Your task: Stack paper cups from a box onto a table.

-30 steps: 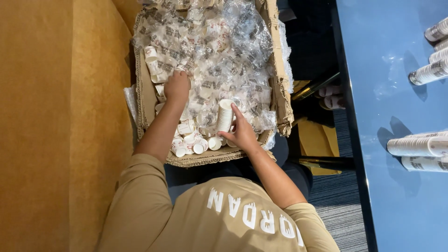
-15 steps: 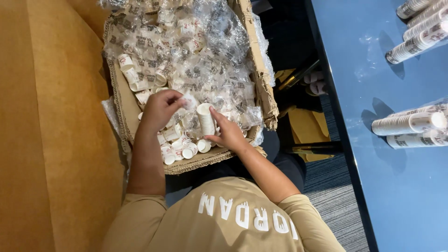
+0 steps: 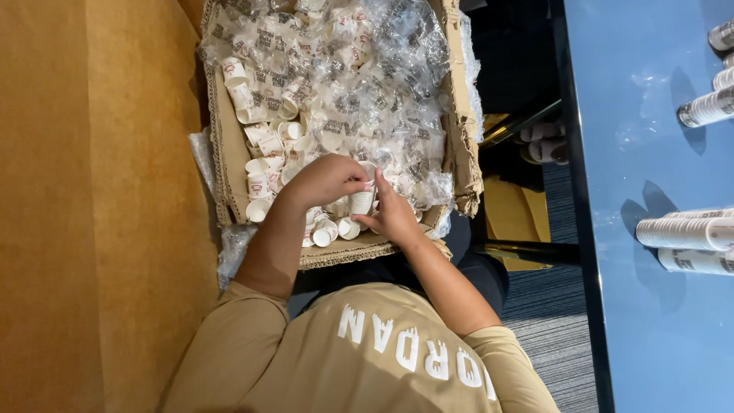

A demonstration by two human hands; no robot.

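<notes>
The left hand [image 3: 325,180] and the right hand [image 3: 394,214] are meeting over a cardboard box [image 3: 229,164] of loose small paper cups [image 3: 256,141] and crumpled clear plastic wrap [image 3: 397,92]. Both hands are pinching a short stack of white cups [image 3: 362,200], the left fingers curling over its top and the right fingers pressing its side. Beside the box, cup stacks [image 3: 684,233] are lying on the blue desk [image 3: 650,321].

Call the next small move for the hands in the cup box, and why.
Probably seat the top cup: the left hand pinches the upper end of the short cup stack that the right hand steadies, above loose cups in the cardboard box.
</notes>
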